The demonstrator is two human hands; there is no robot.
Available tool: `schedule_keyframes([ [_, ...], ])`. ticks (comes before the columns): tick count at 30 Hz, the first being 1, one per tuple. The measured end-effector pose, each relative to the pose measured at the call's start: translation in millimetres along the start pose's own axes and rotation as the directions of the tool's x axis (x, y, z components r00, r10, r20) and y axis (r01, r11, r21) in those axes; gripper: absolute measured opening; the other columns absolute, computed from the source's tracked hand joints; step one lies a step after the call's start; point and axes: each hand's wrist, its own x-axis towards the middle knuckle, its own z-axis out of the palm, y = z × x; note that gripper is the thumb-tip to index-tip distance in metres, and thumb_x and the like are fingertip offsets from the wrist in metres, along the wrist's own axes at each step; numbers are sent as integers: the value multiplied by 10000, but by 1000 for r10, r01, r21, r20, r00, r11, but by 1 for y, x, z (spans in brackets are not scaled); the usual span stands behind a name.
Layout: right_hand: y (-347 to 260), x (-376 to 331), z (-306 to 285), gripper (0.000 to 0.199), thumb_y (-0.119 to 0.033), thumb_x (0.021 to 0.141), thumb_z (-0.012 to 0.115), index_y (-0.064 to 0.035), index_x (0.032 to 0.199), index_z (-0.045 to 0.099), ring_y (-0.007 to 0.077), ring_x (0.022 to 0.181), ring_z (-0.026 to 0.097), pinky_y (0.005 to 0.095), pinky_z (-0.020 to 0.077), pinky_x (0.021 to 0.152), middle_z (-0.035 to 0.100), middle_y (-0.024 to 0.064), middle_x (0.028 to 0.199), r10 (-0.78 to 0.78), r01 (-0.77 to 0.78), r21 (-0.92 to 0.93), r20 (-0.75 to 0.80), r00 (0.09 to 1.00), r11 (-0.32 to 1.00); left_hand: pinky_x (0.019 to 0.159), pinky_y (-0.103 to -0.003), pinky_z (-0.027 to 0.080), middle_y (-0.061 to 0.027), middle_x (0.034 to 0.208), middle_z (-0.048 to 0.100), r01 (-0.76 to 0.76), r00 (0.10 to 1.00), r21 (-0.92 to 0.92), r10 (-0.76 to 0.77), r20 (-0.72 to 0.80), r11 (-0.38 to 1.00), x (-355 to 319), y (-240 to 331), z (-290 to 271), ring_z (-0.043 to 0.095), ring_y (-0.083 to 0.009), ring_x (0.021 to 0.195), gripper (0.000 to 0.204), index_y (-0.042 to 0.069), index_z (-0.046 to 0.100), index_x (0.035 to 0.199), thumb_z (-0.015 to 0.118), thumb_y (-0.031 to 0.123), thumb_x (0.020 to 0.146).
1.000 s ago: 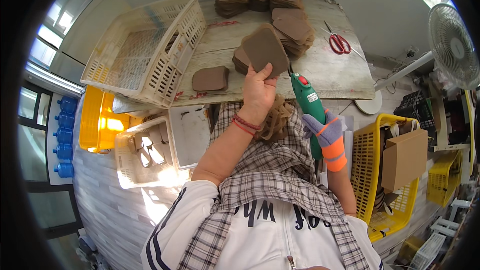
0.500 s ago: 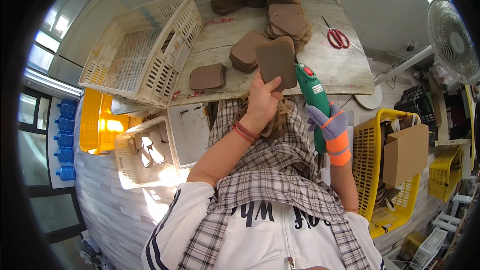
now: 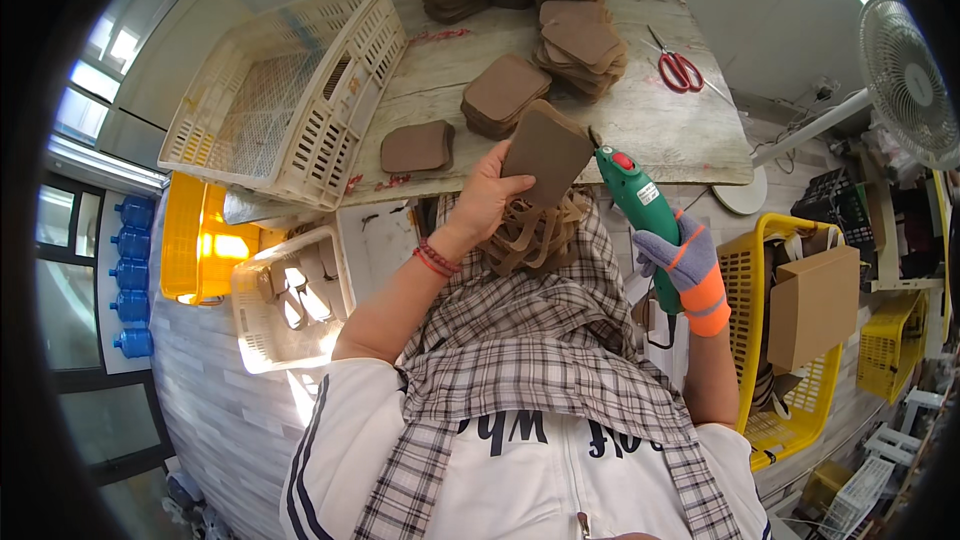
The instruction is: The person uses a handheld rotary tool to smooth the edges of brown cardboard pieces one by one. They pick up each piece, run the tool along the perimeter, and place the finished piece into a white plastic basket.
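My left hand (image 3: 487, 198) is closed on a brown rounded pad (image 3: 548, 153), thumb across its face, above the table's front edge. The pad looks like several thin layers. In a grey and orange glove, my right hand (image 3: 678, 248) wraps round a green corded power tool (image 3: 634, 196) with a red button. Its dark narrow tip is close to the pad's right edge; I cannot tell whether they touch. Brown cut-out loops (image 3: 535, 238) lie in a heap on my checked apron, below the pad. A stack of brown pads (image 3: 505, 95) stands just beyond my left hand.
The worn table (image 3: 660, 140) bears more pad stacks (image 3: 582, 45), a small pad pile (image 3: 416, 146) and red-handled scissors (image 3: 680, 72). A white crate (image 3: 330, 130) stands at its left. To my right are a yellow basket (image 3: 745, 300) with a cardboard box (image 3: 812, 305) and a fan (image 3: 910, 85).
The pad in my left hand has come nearer to me, tilted clockwise. My left forearm has swung left, showing more of the loops. My right hand and the tool have moved slightly right and nearer.
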Motion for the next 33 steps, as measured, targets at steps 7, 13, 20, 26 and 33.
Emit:
schedule_keyframes([
  [7, 1, -13, 4, 421, -184, 747, 778, 25, 1044, 565, 65, 570, 554, 208, 459, 502, 609, 33, 741, 59, -52, -148, 47, 997, 988, 870, -244, 469, -59, 1110, 607, 92, 982, 351, -143, 122, 932, -8, 25, -28, 573, -99, 972, 412, -25, 515, 1212, 525, -95, 806],
  [13, 9, -10, 17, 440, -196, 742, 782, 32, 1051, 567, 71, 584, 559, 209, 452, 513, 615, 39, 750, 29, -21, -109, 69, 997, 994, 867, -237, 455, -30, 1078, 611, 191, 964, 380, -245, 99, 905, -19, 21, -27, 564, -84, 955, 411, -16, 537, 1197, 550, -79, 791],
  [20, 1, -4, 25, 410, -169, 757, 765, 44, 1046, 566, 73, 586, 557, 209, 450, 523, 613, 41, 745, 35, -21, -121, 111, 993, 992, 847, -237, 461, -32, 1070, 604, 230, 952, 452, -295, 77, 862, -24, 27, -29, 556, -79, 938, 371, -3, 557, 1139, 573, -74, 775],
  [26, -3, -8, 24, 377, -161, 772, 752, 34, 1038, 570, 71, 588, 559, 206, 450, 516, 618, 41, 765, 99, -89, -72, 152, 983, 993, 747, -227, 486, -10, 941, 625, 31, 999, 391, -26, -19, 920, -21, 35, -55, 579, -63, 816, 228, 36, 579, 963, 662, -43, 765],
  [33, 5, -6, 23, 381, -181, 766, 760, 21, 1030, 575, 63, 587, 558, 203, 446, 499, 610, 29, 745, 105, -91, -75, 216, 971, 993, 686, -225, 500, -30, 833, 654, 54, 996, 269, -31, -88, 962, -15, 46, -60, 611, -90, 739, 147, 20, 617, 904, 675, -13, 773],
])
